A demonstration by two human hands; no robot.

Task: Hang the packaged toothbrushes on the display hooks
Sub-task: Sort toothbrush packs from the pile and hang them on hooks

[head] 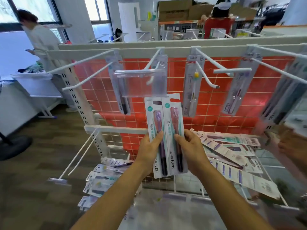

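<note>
My left hand [150, 146] grips a packaged toothbrush with a purple brush [154, 120], held upright. Beside it my right hand [191, 146] grips a second package with a pink brush [174, 117]; the two cards overlap slightly. Both sit just below a white display hook [152, 61] that carries a clear price-tag holder [141, 83]. Other packages hang on hooks to the left [119, 83], centre [193, 85] and right [239, 87]. A wire basket [269, 185] at the lower right holds a pile of loose packaged toothbrushes [232, 153].
The rack has a red-backed wire grid [216, 100] and a white top rail. Empty hooks stick out at the upper left [86, 77] and lower left [78, 155]. More packages hang at lower left [99, 176]. Another person's hand [289, 143] shows at the right edge; people stand beyond.
</note>
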